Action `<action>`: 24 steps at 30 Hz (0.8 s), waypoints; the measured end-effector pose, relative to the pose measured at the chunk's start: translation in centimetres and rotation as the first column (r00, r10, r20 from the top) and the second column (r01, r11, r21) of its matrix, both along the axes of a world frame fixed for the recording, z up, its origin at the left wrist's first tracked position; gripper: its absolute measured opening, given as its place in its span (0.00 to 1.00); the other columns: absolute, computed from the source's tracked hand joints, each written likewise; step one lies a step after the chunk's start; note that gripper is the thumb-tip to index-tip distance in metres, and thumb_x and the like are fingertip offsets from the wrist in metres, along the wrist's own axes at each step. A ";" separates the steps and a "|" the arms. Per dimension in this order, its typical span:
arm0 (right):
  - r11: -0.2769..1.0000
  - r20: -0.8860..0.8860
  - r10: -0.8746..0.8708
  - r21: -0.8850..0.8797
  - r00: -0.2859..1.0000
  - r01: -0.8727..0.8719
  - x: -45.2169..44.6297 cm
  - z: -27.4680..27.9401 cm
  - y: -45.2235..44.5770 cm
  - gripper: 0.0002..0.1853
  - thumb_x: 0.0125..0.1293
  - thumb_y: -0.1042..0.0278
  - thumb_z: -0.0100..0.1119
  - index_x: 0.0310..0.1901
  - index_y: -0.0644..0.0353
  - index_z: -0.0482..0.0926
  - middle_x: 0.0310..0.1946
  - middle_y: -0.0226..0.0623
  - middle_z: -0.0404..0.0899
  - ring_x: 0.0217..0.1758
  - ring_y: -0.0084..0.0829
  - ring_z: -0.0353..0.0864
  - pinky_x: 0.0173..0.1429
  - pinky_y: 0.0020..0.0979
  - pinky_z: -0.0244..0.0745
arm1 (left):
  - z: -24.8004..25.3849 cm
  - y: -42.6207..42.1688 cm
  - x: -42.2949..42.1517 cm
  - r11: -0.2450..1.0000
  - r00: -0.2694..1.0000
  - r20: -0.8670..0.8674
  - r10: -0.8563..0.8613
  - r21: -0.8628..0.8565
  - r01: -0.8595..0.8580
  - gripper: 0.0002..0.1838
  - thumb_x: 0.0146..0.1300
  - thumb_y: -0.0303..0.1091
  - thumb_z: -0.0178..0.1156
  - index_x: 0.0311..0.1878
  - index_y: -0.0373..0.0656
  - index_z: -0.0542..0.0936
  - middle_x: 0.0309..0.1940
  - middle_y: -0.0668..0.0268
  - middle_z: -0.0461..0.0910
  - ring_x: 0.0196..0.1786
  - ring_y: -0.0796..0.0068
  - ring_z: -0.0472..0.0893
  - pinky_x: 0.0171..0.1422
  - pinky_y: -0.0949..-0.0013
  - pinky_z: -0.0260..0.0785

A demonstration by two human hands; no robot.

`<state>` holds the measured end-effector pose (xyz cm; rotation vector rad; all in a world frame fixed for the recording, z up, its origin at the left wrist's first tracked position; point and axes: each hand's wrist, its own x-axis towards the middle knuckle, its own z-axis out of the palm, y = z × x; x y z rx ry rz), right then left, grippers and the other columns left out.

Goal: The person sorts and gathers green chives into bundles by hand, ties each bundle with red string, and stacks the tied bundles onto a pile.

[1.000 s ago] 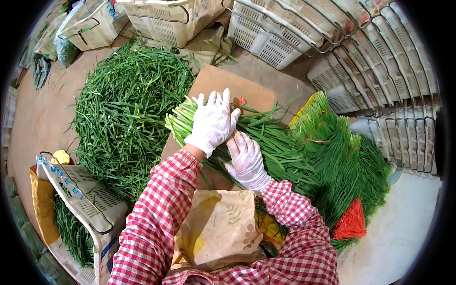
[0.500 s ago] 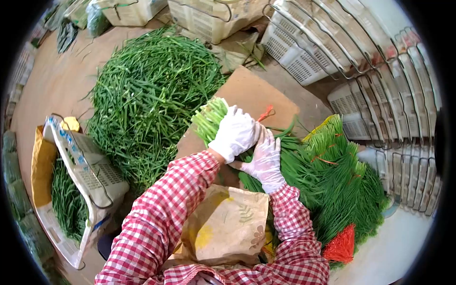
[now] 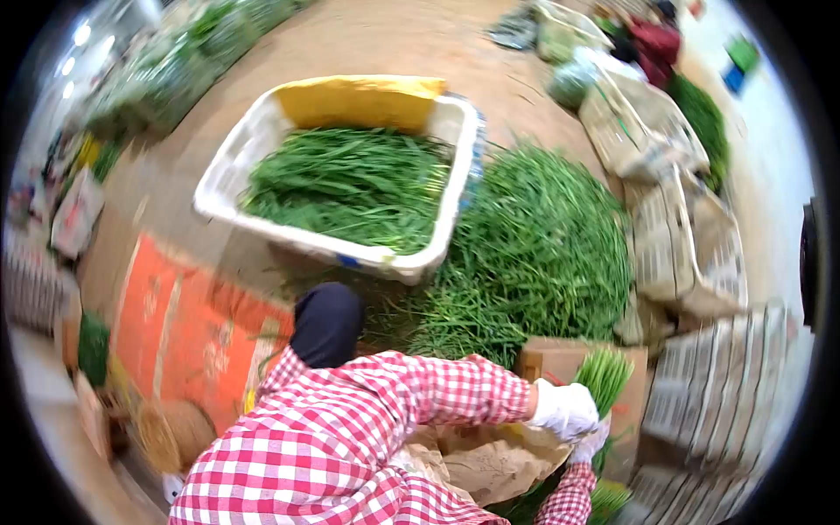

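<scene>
My left hand [image 3: 564,411], in a white glove, is closed around a bunch of chives [image 3: 604,378] whose pale cut ends point up and away from me. Just below it my right hand [image 3: 590,443], gloved too, grips the same bunch lower down; part of it is hidden behind the left. Both hands are over a brown board [image 3: 544,357]. A large heap of loose chives [image 3: 534,254] lies beyond them. More chives [image 3: 610,500] show at the bottom edge near my right sleeve. Brown paper-like material [image 3: 490,459] covers my lap.
A white crate [image 3: 328,241] with a yellow lining holds more greens at the far left of the heap. Pale crates [image 3: 639,131] stand along the right, with stacked crates [image 3: 713,385] nearer. An orange sack [image 3: 197,319] lies on the floor. Another person [image 3: 656,44] is at top right.
My view has swung left, bringing the crate, orange sack and far floor into sight. The hands now appear lower right, still together on the bunch. The tied bunches are mostly out of view.
</scene>
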<state>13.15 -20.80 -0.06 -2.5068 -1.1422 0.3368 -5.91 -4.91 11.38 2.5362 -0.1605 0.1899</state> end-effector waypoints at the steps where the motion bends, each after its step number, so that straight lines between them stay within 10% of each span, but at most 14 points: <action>1: 0.999 0.007 -0.017 -0.046 1.000 0.017 0.1 0.3 0.1 0.52 0.47 0.43 0.69 0.67 0.64 0.54 0.61 0.50 0.67 0.62 0.46 0.68 0.66 0.40 0.62 | 0.9 0.8 -2.9 0.998 0.998 0.030 0.052 -0.019 -0.052 0.11 0.57 0.42 0.56 0.32 0.45 0.78 0.19 0.65 0.76 0.25 0.59 0.78 0.38 0.60 0.70; 6: 0.938 0.086 -0.062 -0.335 0.994 0.087 1.8 1.7 1.3 0.62 0.41 0.34 0.70 0.69 0.65 0.49 0.64 0.54 0.62 0.68 0.45 0.63 0.70 0.37 0.57 | 4.6 8.4 -19.8 0.916 0.907 0.163 0.389 -0.172 -0.362 0.12 0.57 0.35 0.55 0.39 0.38 0.78 0.23 0.57 0.79 0.28 0.55 0.80 0.34 0.57 0.74; 8: 0.528 0.107 0.011 -0.845 0.994 0.085 2.7 4.1 5.1 0.54 0.47 0.30 0.61 0.67 0.64 0.59 0.63 0.51 0.66 0.69 0.41 0.63 0.70 0.36 0.58 | 2.3 11.0 -27.2 0.806 0.782 0.206 0.588 -0.224 -0.548 0.14 0.59 0.37 0.55 0.45 0.40 0.79 0.29 0.54 0.81 0.29 0.55 0.81 0.35 0.60 0.75; 11: 0.172 0.087 0.496 -0.985 0.864 0.000 -1.0 7.4 13.4 0.37 0.55 0.34 0.55 0.58 0.58 0.74 0.59 0.46 0.72 0.65 0.41 0.69 0.66 0.36 0.65 | 1.4 13.8 -38.8 0.552 0.572 -0.117 0.812 -0.165 -0.818 0.13 0.61 0.42 0.54 0.39 0.45 0.81 0.26 0.59 0.80 0.26 0.58 0.80 0.33 0.61 0.74; 13: 0.419 0.230 0.587 -0.907 0.776 -0.048 -13.4 13.7 21.6 0.31 0.62 0.38 0.50 0.46 0.64 0.80 0.38 0.42 0.83 0.40 0.36 0.83 0.44 0.37 0.77 | -2.1 15.2 -45.7 0.286 0.278 -0.207 0.938 0.012 -0.958 0.15 0.62 0.45 0.53 0.39 0.46 0.82 0.26 0.58 0.81 0.29 0.58 0.81 0.34 0.61 0.74; 15: 0.659 0.321 0.744 -0.503 0.587 -0.559 -21.7 14.9 27.8 0.27 0.62 0.45 0.56 0.48 0.65 0.76 0.25 0.40 0.80 0.25 0.37 0.80 0.30 0.37 0.74 | -4.2 15.3 -51.4 0.037 0.036 -0.126 0.991 0.006 -0.999 0.16 0.61 0.46 0.55 0.42 0.45 0.82 0.30 0.57 0.82 0.34 0.57 0.82 0.41 0.61 0.74; 17: 0.548 0.155 0.830 -0.052 0.535 -0.835 -32.8 16.5 34.1 0.26 0.62 0.51 0.59 0.53 0.64 0.73 0.24 0.43 0.78 0.26 0.35 0.79 0.33 0.37 0.75 | -3.8 15.3 -54.5 -0.079 -0.063 -0.150 0.987 -0.101 -0.992 0.15 0.62 0.42 0.55 0.45 0.44 0.81 0.33 0.56 0.82 0.37 0.57 0.82 0.43 0.61 0.74; 24: 0.281 0.289 0.938 -0.315 0.190 -0.907 -56.9 5.6 49.7 0.38 0.52 0.46 0.67 0.57 0.64 0.66 0.48 0.42 0.74 0.51 0.37 0.75 0.55 0.38 0.70 | -5.1 16.4 -58.5 -0.222 -0.084 -0.240 0.967 -0.635 -0.740 0.16 0.68 0.32 0.52 0.56 0.35 0.74 0.34 0.65 0.81 0.37 0.79 0.80 0.43 0.74 0.73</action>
